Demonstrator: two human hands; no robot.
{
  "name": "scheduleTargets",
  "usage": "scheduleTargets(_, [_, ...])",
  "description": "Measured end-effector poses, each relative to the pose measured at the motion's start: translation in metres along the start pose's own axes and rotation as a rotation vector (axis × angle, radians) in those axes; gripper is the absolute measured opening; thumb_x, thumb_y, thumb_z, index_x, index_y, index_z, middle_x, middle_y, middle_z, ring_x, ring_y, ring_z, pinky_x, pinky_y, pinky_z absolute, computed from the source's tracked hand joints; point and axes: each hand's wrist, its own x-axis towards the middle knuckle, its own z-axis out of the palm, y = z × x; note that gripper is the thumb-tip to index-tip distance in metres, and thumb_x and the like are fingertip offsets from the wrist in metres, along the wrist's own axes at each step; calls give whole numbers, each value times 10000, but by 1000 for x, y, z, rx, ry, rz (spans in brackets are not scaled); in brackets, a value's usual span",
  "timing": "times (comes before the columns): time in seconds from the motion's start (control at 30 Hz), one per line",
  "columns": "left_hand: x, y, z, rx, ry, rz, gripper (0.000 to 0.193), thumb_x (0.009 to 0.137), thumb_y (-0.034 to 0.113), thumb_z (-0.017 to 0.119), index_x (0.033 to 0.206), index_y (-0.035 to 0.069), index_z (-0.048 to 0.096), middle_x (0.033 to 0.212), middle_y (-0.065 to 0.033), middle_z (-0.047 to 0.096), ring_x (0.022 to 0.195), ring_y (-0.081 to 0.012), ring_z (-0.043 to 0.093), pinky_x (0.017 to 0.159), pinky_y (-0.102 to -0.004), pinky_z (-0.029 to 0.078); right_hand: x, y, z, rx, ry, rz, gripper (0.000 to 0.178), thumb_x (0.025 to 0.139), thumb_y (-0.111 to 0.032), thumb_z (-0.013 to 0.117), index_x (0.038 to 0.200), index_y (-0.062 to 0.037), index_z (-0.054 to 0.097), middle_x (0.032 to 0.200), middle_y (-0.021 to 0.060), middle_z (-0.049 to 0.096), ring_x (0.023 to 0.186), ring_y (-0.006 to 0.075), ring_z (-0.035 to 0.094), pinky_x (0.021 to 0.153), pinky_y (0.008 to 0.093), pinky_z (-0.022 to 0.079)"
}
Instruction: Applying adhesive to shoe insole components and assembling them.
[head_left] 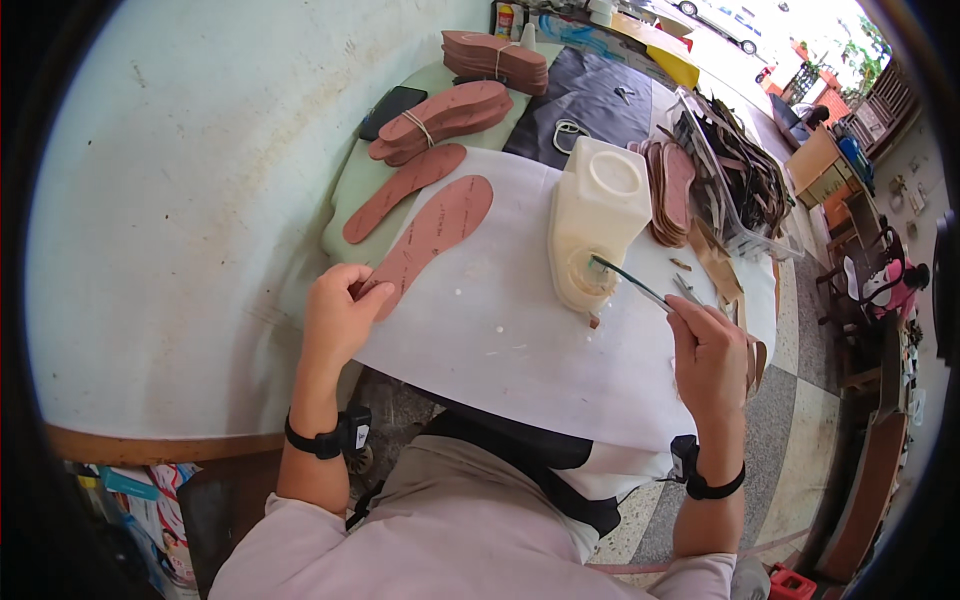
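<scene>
Between the thumb and fingers of my left hand (345, 308) is the near end of a reddish-brown insole (440, 230), with handwriting on its face. My right hand (708, 350) grips a thin dark brush (640, 285) by its handle. The brush tip reaches into the opening of a cream plastic jug (602, 205), which lies on its side with pale glue-like residue around the opening. One more insole (405, 192) lies just left of the held one. Beyond it is a bundle of insoles (442, 122) tied with a band.
Another insole stack (495, 62) sits at the back, near a black phone (392, 112). Right of the jug are more insoles (670, 190) and a clear bin (740, 225) of dark strips. Scissors (687, 287) and a tan strip (722, 265) lie by my right hand. A wall (180, 200) borders the left.
</scene>
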Motion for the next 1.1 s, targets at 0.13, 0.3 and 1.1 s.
scheduleTargets(0.13, [-6, 0, 0, -150, 93, 67, 173, 908, 85, 754, 966, -65, 691, 780, -45, 632, 692, -97, 543, 640, -275, 458, 2, -2, 1, 7, 5, 6, 125, 900, -60, 739, 1018, -31, 768, 761, 136, 673, 630, 300, 645, 593, 365, 496])
scheduleTargets(0.3, [-22, 18, -14, -216, 110, 98, 136, 945, 83, 718, 952, -46, 674, 785, -25, 621, 701, -77, 532, 634, -252, 437, -2, 2, 0, 88, 15, 54, 107, 910, -47, 726, 1002, 0, 756, 790, 172, 702, 636, 299, 657, 602, 354, 501])
scheduleTargets(1.1, [-68, 59, 37, -220, -368, 530, 94, 887, -61, 712, 948, 4, 683, 822, -67, 601, 691, -172, 523, 599, -294, 416, -31, 31, -3, 253, 11, 298, 160, 995, -121, 690, 1015, 29, 742, 627, -2, 528, 586, 54, 435, 524, 257, 336])
